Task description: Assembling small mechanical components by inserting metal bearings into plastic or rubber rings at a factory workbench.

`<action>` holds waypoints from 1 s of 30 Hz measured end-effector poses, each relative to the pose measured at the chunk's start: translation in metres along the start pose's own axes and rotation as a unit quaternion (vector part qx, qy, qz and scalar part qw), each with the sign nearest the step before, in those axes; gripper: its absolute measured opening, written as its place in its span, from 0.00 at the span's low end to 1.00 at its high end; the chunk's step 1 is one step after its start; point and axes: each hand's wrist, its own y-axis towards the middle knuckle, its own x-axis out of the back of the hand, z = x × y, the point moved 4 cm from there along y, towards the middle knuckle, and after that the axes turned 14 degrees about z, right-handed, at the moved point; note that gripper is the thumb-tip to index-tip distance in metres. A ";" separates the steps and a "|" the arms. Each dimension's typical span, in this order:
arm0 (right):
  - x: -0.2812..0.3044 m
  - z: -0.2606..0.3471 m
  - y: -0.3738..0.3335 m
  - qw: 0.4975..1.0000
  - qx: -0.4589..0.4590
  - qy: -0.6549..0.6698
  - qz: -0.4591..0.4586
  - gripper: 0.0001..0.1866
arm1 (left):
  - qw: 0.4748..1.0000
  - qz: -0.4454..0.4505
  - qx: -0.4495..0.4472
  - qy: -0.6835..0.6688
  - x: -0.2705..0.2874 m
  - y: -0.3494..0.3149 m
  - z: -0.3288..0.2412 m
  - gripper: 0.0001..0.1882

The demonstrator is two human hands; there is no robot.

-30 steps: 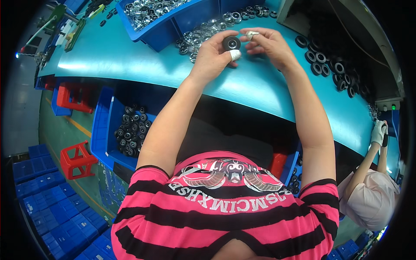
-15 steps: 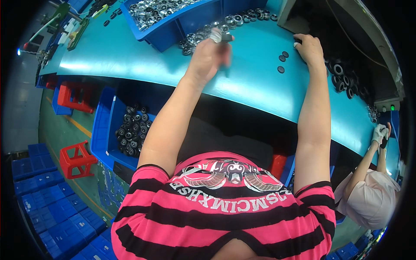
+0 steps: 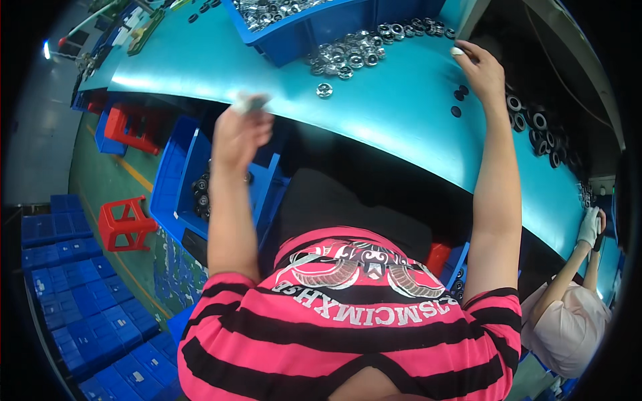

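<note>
My left hand [image 3: 239, 137] is blurred by motion over the front table edge, above a blue bin [image 3: 189, 164] of black wheel-like parts [image 3: 200, 195]. Its fingers look curled, with something pale and dark at the tips that is too smeared to name. My right hand [image 3: 485, 72] rests at the far right of the teal tabletop, thumb and forefinger drawn together; a white wrap [image 3: 457, 51] covers the thumb tip. Anything pinched there is hidden. Small black discs [image 3: 457, 111] lie beside that hand. One shiny ring-shaped part [image 3: 324, 90] sits apart from a pile of similar shiny parts [image 3: 354, 55].
A large blue bin [image 3: 284, 45] of shiny parts stands at the back. Black rings [image 3: 540, 123] are heaped at right beside a dark recess. Red stools [image 3: 127, 225] and stacked blue crates [image 3: 93, 314] occupy the left floor. A gloved co-worker [image 3: 568, 314] works at far right.
My left hand has swung left and toward me, from the shiny pile to above the lower bin. A lone shiny part now shows on the table. My right hand has shifted slightly away from the discs.
</note>
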 end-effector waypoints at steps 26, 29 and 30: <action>-0.052 0.110 -0.037 0.908 0.299 0.277 0.097 0.42 | 0.980 0.131 -0.075 0.132 -0.144 0.119 0.052 0.18; -0.058 0.106 -0.035 0.909 0.294 0.279 0.101 0.38 | 0.975 0.208 -0.050 -0.060 -0.142 0.125 0.060 0.20; -0.055 0.105 -0.033 0.907 0.297 0.286 0.092 0.35 | 0.968 0.221 -0.048 -0.111 -0.141 0.125 0.060 0.20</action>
